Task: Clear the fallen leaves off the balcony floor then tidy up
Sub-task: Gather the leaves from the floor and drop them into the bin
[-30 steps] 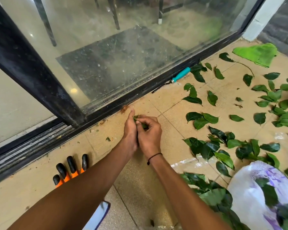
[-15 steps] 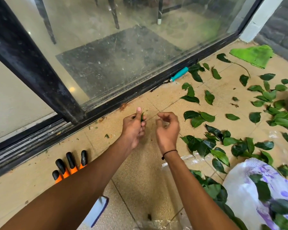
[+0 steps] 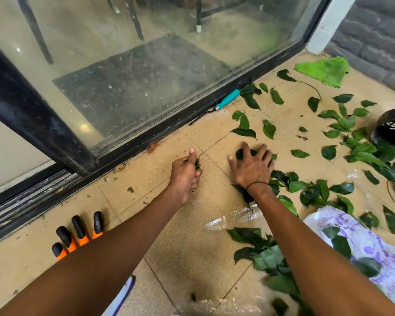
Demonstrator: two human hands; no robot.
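Nearest the viewer, a white bag with purple print (image 3: 374,247) lies at the floor's (image 3: 187,242) near right corner, dark leaves resting on it. Just beside its left edge sits a heap of green leaves (image 3: 267,258), with crumpled clear plastic film (image 3: 233,218) touching the heap's far side. Toward the near left edge, an orange glove with black fingertips (image 3: 78,233) lies partly hidden under the left forearm.

Farther out, the left hand (image 3: 185,176) is clenched around a small bunch of leaves (image 3: 197,163), thumb pointing up, just short of the black door track (image 3: 132,153). The right hand (image 3: 252,167) lies flat with its fingers (image 3: 245,148) spread, pressing down on a leaf (image 3: 241,153) on the tile; a black band circles its wrist.

Beyond and to the right, loose leaves (image 3: 328,153) scatter across the tiles toward the right edge, where a black plastic pot (image 3: 392,128) lies on its side among them. Along the door track rests a teal-handled tool (image 3: 226,101), its metal end blurred. In the far right corner lies a green cloth (image 3: 324,69), against the grey wall (image 3: 379,37).
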